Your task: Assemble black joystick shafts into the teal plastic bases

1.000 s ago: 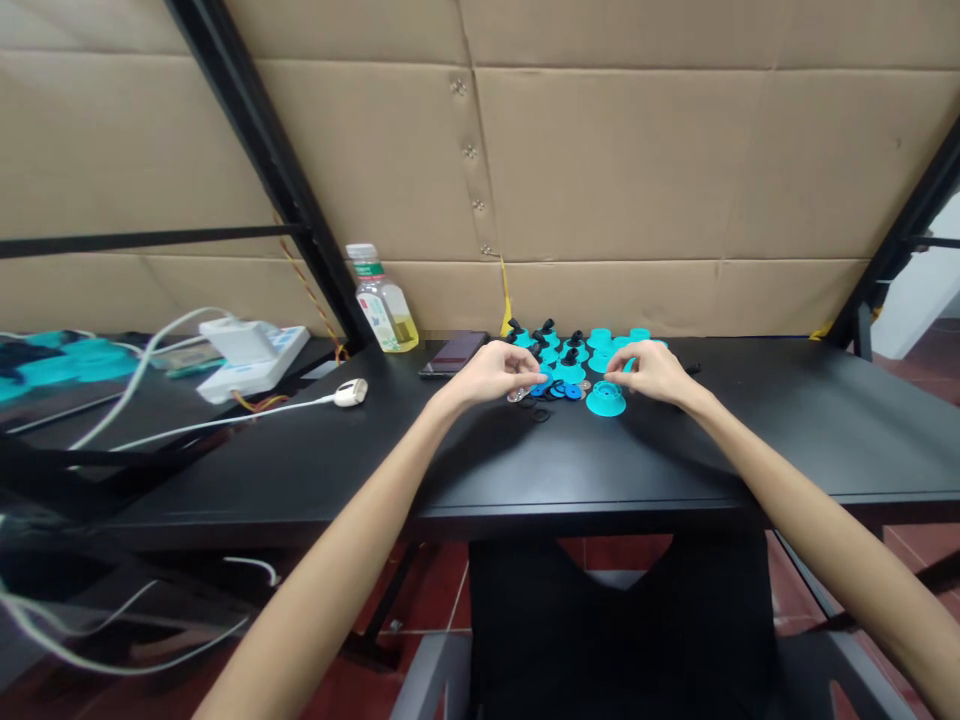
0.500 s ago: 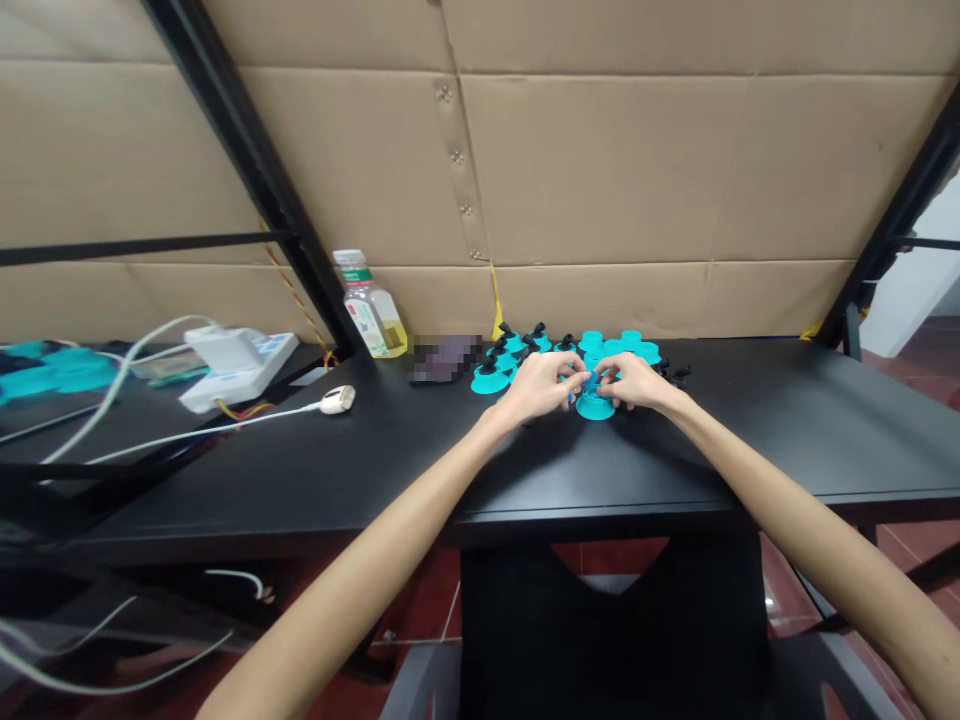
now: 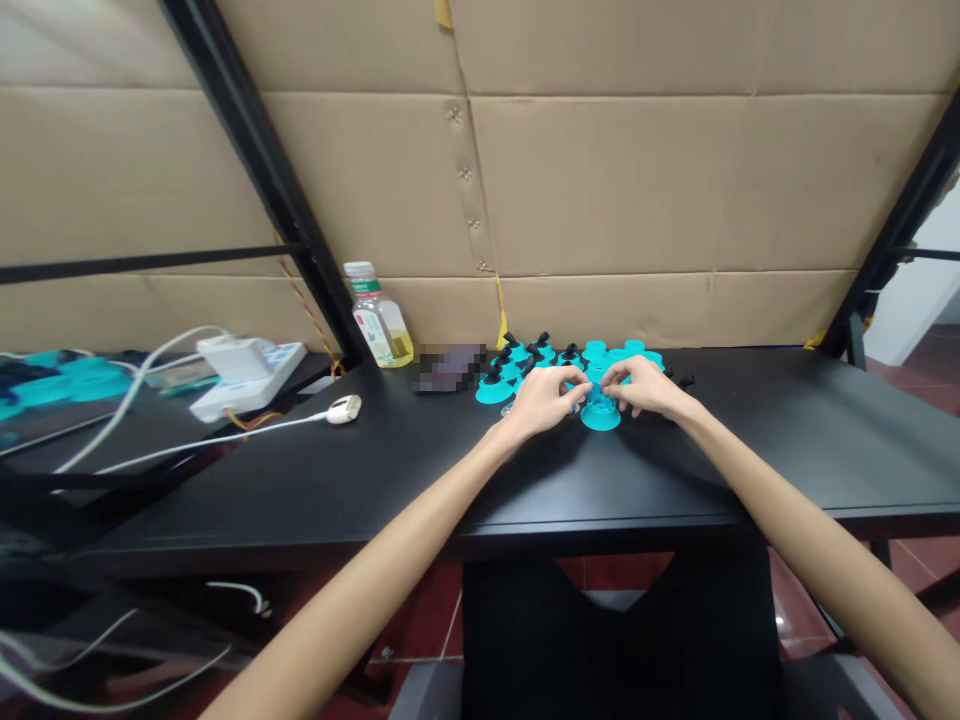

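Note:
My left hand and my right hand meet over a cyan suction-cup part standing on the black table. The fingertips of both hands are pinched together just above that cup, on a small piece too tiny to name. Behind them stands a cluster of several cyan cups, some topped with black knobs; one such cup sits just left of my left hand.
A drink bottle stands at the back by a diagonal black frame bar. A blurred phone lies beside it. A white power strip with cables and a white plug lie at left. Cardboard lines the wall.
Both hands came together from apart, closing over the front cyan cup. Between the last two frames they hardly moved; the view tilted a little.

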Demonstrator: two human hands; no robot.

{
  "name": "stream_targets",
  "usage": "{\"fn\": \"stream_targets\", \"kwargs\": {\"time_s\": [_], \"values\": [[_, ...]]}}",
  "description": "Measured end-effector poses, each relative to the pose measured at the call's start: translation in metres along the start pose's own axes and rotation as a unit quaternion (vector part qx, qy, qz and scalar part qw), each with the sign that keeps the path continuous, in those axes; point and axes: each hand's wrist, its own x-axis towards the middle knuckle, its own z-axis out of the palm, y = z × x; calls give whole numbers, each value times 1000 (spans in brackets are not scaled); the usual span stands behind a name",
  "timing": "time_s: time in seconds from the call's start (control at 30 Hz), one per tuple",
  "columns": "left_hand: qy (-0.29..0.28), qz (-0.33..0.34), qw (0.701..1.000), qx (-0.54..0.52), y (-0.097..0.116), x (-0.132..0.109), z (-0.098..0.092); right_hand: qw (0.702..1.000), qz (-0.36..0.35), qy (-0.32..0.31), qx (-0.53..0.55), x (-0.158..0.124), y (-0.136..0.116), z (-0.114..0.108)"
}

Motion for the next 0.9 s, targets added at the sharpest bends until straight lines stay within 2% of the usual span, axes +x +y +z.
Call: {"fn": "stream_targets", "kwargs": {"time_s": [0.1,0.17,0.33,0.5,0.6,0.7,0.8,0.9], "values": [[23,-7,999,-27,-4,3,0,998,-35,21,39,-4,-8,-8],[31,-21,996,-75,-7,5,1,996,-57,13,72,-7,-12,-9],[18,-66,974,-214,-7,5,0,992,-90,-1,88,-9,-18,-6],[1,-85,970,-228,3,2,-2,990,-106,-9,96,-11,-20,-6],[3,-76,981,-179,-1,4,-5,991,-112,3,69,-11,-20,-7],[12,-37,999,-29,-12,4,-15,992,-116,56,-9,-11,-18,-6],[21,-25,992,120,-23,1,-31,987,-116,84,-79,-11,-17,-5],[-11,-63,980,190,-27,-2,-44,978,-116,102,-137,-13,-18,-4]]}}
